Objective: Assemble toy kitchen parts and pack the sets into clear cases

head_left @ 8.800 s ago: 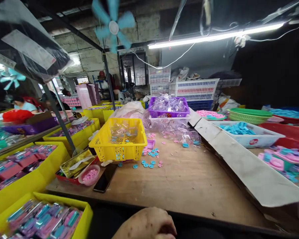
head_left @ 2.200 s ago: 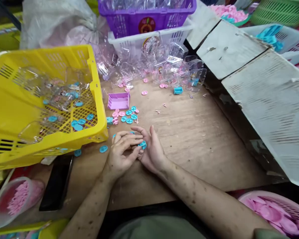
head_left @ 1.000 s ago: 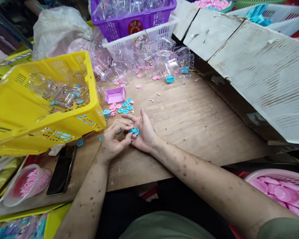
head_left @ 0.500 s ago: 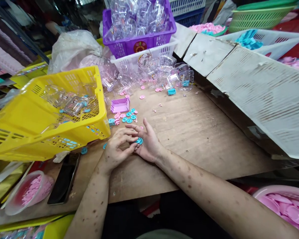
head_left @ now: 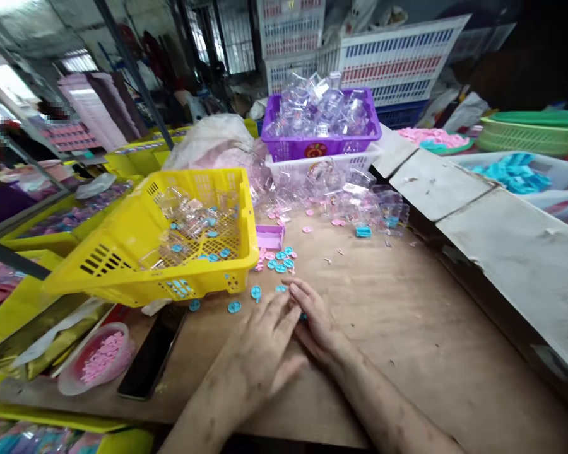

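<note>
Beside the yellow basket (head_left: 170, 252), both hands lie flat and open on the worktop (head_left: 407, 328): left hand (head_left: 260, 353) overlapping right hand (head_left: 315, 318), blue discs (head_left: 279, 261) near.

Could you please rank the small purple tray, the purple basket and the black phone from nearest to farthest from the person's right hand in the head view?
From the right hand:
1. Small purple tray, just beyond the fingertips, slightly left.
2. Black phone, off to the left near the table edge.
3. Purple basket, far back, full of clear cases.
</note>
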